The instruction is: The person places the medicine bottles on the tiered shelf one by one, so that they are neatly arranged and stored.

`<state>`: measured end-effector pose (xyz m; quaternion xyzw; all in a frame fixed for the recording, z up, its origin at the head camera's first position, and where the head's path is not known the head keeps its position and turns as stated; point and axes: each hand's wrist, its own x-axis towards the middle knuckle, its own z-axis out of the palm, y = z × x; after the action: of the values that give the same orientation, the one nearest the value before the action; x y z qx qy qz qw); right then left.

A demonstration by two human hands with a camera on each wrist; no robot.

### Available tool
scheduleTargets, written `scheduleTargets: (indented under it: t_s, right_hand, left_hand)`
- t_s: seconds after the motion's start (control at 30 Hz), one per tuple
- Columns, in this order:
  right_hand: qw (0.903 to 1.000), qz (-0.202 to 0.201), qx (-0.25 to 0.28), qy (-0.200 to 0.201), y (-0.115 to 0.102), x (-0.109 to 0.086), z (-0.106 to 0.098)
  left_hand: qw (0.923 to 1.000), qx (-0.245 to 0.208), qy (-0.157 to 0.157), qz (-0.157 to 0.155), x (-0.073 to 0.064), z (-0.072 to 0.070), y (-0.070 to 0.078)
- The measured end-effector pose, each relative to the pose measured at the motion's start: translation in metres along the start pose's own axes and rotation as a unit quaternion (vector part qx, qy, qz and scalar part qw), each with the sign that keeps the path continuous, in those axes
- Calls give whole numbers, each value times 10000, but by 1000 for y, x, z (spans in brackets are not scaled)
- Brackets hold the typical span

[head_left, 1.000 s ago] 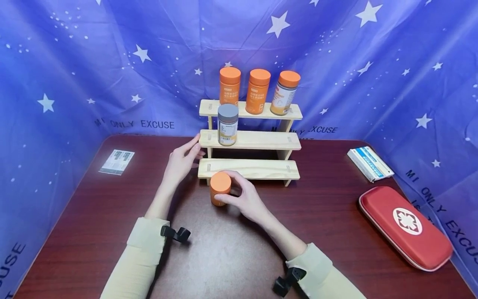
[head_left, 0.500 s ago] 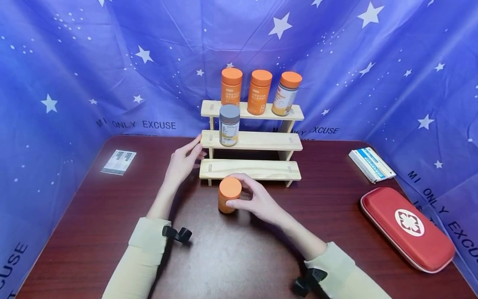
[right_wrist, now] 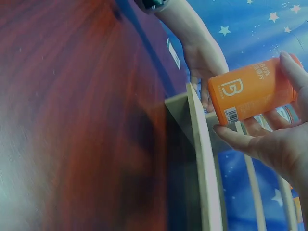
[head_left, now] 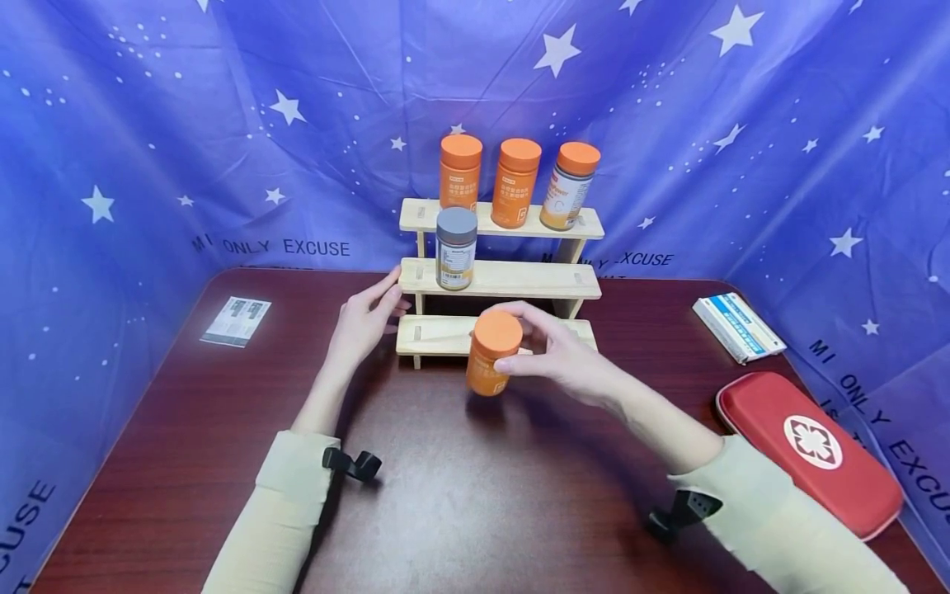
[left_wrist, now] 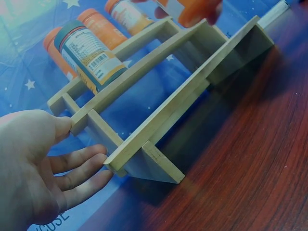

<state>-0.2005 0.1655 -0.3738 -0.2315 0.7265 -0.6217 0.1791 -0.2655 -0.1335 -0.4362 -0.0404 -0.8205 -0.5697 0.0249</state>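
Observation:
My right hand [head_left: 567, 360] grips an orange supplement bottle [head_left: 488, 367] between thumb and fingers, slightly tilted, in front of the lowest step of a three-tier wooden shelf [head_left: 519, 282]. The right wrist view shows a white B mark and a barcode on this bottle [right_wrist: 250, 91]. My left hand [head_left: 359, 322] touches the left end of the shelf. In the left wrist view, that hand's [left_wrist: 36, 159] fingertips meet the ends of the middle and lowest boards, fingers only slightly bent. A grey-lidded bottle [head_left: 455, 249] stands at the left of the middle step.
On the top step stand two orange bottles [head_left: 514, 186] and an orange-lidded bottle with a white label [head_left: 568, 188]. A red case [head_left: 812, 458] and a white-and-blue box [head_left: 738, 327] lie at the right. A printed card [head_left: 236, 322] lies at the left. A starry blue curtain [head_left: 334, 148] surrounds the table.
My right hand has carried the orange bottle to the right, then up off the table, close before the lowest step. The left hand stays at the shelf's end.

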Motion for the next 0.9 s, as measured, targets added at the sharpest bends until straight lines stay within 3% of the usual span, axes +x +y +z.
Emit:
scheduleTargets:
  t_s: [0.23,0.6,0.9]
  right_hand:
    - [9984,183,-420,338,-22,4,-21]
    - [9978,273,137,580,-40,25,-49]
    - [9964,317,287,733,-52,36,-57]
  left_hand:
    - [10000,-31,-23,26,0,0,1]
    - [9999,-139,-34,26,-1,0,0]
    - [9999,-109,-34,24,0,-1,-1]
